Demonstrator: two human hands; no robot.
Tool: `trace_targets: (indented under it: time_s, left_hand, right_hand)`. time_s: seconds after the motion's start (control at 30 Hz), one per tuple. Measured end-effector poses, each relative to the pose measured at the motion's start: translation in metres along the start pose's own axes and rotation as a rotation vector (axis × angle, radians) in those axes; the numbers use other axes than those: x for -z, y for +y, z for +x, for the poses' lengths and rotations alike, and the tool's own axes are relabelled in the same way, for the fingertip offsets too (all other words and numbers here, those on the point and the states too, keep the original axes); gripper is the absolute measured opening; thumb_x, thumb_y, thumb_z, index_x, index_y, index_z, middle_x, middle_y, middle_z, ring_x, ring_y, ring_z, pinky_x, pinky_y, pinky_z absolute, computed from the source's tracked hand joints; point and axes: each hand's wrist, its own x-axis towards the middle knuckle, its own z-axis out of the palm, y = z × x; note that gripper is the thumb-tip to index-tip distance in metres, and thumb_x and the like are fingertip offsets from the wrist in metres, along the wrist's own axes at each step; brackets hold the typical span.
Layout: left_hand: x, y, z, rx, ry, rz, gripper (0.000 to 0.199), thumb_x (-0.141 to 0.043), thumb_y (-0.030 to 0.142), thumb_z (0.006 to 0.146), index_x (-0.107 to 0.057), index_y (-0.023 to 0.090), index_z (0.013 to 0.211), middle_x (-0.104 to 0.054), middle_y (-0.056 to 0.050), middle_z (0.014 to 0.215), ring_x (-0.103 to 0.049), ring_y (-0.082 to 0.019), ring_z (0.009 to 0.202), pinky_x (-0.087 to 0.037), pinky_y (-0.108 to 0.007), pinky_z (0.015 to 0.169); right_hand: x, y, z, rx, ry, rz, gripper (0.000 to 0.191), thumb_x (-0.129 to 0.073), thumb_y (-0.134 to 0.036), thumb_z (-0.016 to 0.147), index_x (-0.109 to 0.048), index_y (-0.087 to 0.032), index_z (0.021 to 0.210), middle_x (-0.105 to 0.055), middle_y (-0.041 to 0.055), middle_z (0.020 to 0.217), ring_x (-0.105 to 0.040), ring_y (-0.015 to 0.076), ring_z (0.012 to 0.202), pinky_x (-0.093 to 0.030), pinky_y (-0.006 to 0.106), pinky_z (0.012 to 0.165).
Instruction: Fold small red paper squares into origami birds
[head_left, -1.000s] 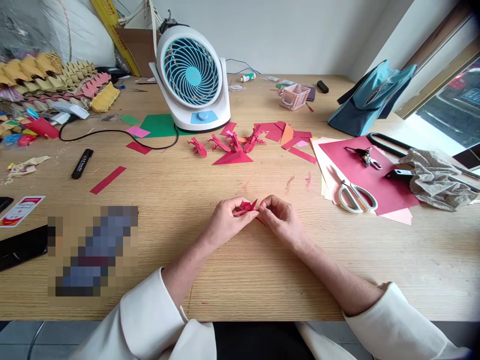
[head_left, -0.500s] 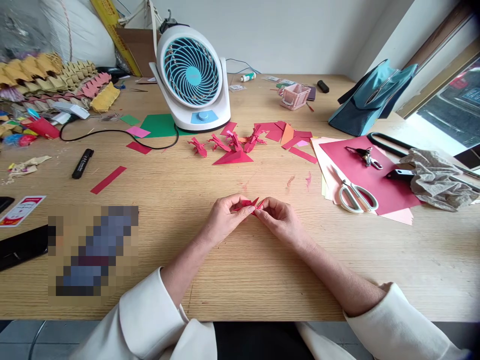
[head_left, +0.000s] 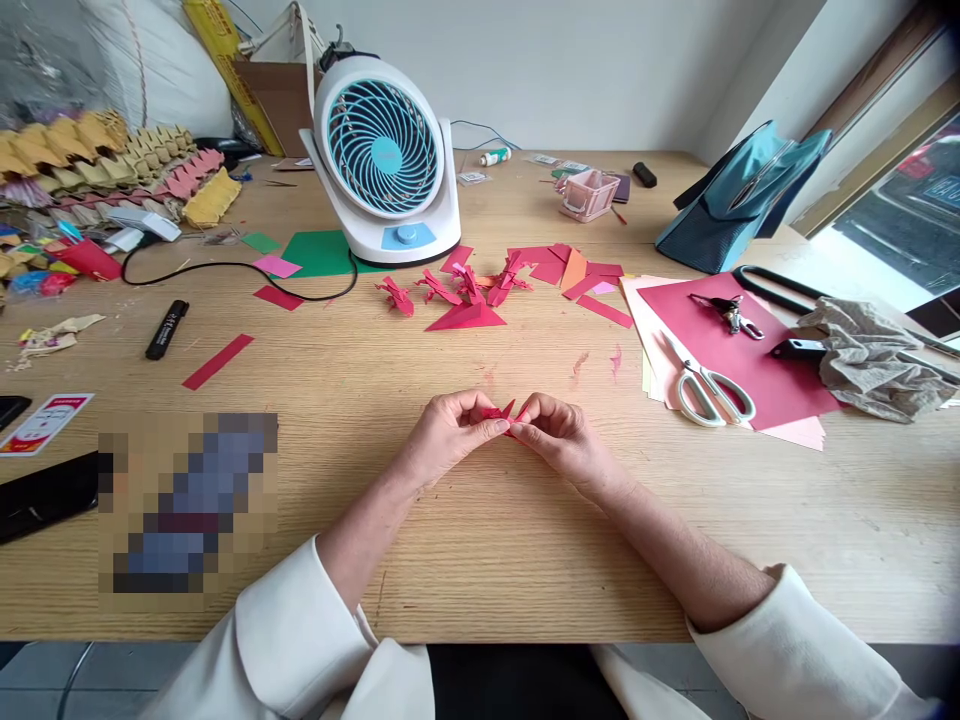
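Both hands meet over the near middle of the wooden table [head_left: 480, 560], pinching one small piece of folded red paper [head_left: 508, 409]. My left hand [head_left: 455, 432] grips its left side between thumb and fingers. On the other side, my right hand [head_left: 559, 440] holds it the same way, thumb close to the left thumb. A pointed tip of the paper sticks up between the hands; most of the rest is hidden by fingers. Beyond the hands lie several small folded red paper figures [head_left: 442, 288] and a larger flat-folded red paper [head_left: 466, 316].
A white and blue fan [head_left: 386, 150] stands behind the figures. To the right, scissors [head_left: 712, 390] lie on red paper sheets [head_left: 780, 385] beside a crumpled grey cloth [head_left: 862, 360] and a teal bag [head_left: 742, 205]. Leftward are a black marker [head_left: 166, 330] and a red strip [head_left: 217, 362].
My fingers have closed slightly further over the folded red paper, and less of its right tip shows. Both hands stay in nearly the same place.
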Motion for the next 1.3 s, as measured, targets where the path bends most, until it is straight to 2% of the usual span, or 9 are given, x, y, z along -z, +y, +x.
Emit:
trace_targets:
  time_s: [0.27, 0.37, 0.5, 0.73, 0.93, 1.03, 1.1, 1.2, 1.3]
  left_hand:
    - [0.002, -0.001, 0.000, 0.117, -0.063, -0.065, 0.030, -0.080, 0.039, 0.071, -0.063, 0.015, 0.075, -0.057, 0.003, 0.071, -0.052, -0.009, 0.066, -0.045, -0.021, 0.062]
    - [0.003, -0.001, 0.001, 0.108, -0.067, -0.052, 0.033, -0.080, 0.040, 0.070, -0.061, 0.014, 0.069, -0.051, 0.005, 0.063, -0.047, -0.007, 0.060, -0.042, -0.020, 0.058]
    - [0.003, -0.003, 0.002, 0.081, -0.023, -0.044, 0.033, -0.081, 0.041, 0.070, -0.060, 0.014, 0.067, -0.051, 0.005, 0.061, -0.046, -0.007, 0.059, -0.041, -0.020, 0.057]
    - [-0.002, -0.005, 0.001, 0.077, -0.018, -0.033, 0.033, -0.079, 0.043, 0.071, -0.063, 0.014, 0.076, -0.060, 0.001, 0.072, -0.053, -0.010, 0.067, -0.048, -0.024, 0.064]
    - [-0.003, -0.010, 0.004, -0.067, 0.140, 0.073, 0.030, -0.071, 0.042, 0.079, -0.058, 0.015, 0.072, -0.056, 0.002, 0.066, -0.051, -0.010, 0.062, -0.044, -0.023, 0.059]
    - [-0.003, -0.012, 0.005, -0.097, 0.196, 0.104, 0.028, -0.069, 0.041, 0.081, -0.059, 0.015, 0.075, -0.057, 0.001, 0.069, -0.053, -0.011, 0.065, -0.044, -0.023, 0.060]
    - [-0.004, -0.012, 0.005, -0.093, 0.177, 0.109, 0.027, -0.069, 0.040, 0.081, -0.060, 0.015, 0.075, -0.057, 0.001, 0.069, -0.053, -0.011, 0.066, -0.044, -0.023, 0.061]
    - [-0.004, -0.012, 0.005, -0.074, 0.088, 0.096, 0.026, -0.070, 0.040, 0.080, -0.063, 0.015, 0.075, -0.056, 0.002, 0.069, -0.051, -0.010, 0.065, -0.043, -0.022, 0.061]
    - [-0.001, -0.011, 0.006, -0.060, 0.025, 0.090, 0.024, -0.074, 0.037, 0.077, -0.067, 0.014, 0.079, -0.060, 0.001, 0.072, -0.053, -0.010, 0.067, -0.043, -0.022, 0.065]
  right_hand:
    - [0.001, 0.001, -0.001, -0.067, -0.035, 0.056, 0.037, -0.076, -0.050, 0.076, -0.055, -0.019, 0.071, -0.057, -0.0020, 0.067, -0.044, 0.0096, 0.057, -0.033, 0.025, 0.056]
    - [0.001, 0.000, -0.002, -0.099, -0.043, 0.064, 0.038, -0.076, -0.050, 0.076, -0.057, -0.019, 0.071, -0.055, -0.0025, 0.064, -0.040, 0.0088, 0.055, -0.029, 0.025, 0.053]
    - [0.001, -0.007, -0.003, -0.146, -0.043, 0.062, 0.038, -0.073, -0.053, 0.077, -0.058, -0.018, 0.073, -0.054, -0.0022, 0.066, -0.039, 0.0092, 0.056, -0.027, 0.026, 0.054]
    - [0.001, -0.006, -0.001, -0.112, -0.019, -0.050, 0.043, -0.069, -0.059, 0.078, -0.056, -0.018, 0.074, -0.049, -0.0025, 0.067, -0.038, 0.0108, 0.060, -0.028, 0.027, 0.058]
    - [0.004, -0.012, -0.001, -0.151, -0.060, -0.094, 0.042, -0.062, -0.060, 0.082, -0.060, -0.018, 0.077, -0.052, -0.0019, 0.068, -0.043, 0.0114, 0.062, -0.031, 0.026, 0.060]
    - [0.003, -0.007, -0.001, -0.115, -0.062, -0.086, 0.038, -0.066, -0.056, 0.081, -0.061, -0.018, 0.082, -0.054, -0.0017, 0.070, -0.044, 0.0108, 0.061, -0.032, 0.026, 0.058]
    - [0.001, -0.002, 0.000, -0.077, -0.012, -0.070, 0.036, -0.067, -0.053, 0.080, -0.060, -0.018, 0.081, -0.053, -0.0022, 0.068, -0.042, 0.0102, 0.058, -0.030, 0.025, 0.055]
    - [-0.001, 0.001, 0.000, -0.071, 0.057, -0.116, 0.031, -0.066, -0.048, 0.080, -0.058, -0.018, 0.077, -0.048, -0.0033, 0.064, -0.038, 0.0096, 0.055, -0.028, 0.025, 0.052]
    - [-0.002, -0.002, -0.001, -0.057, 0.086, -0.181, 0.025, -0.064, -0.042, 0.080, -0.057, -0.018, 0.076, -0.051, -0.0023, 0.065, -0.042, 0.0103, 0.057, -0.031, 0.025, 0.053]
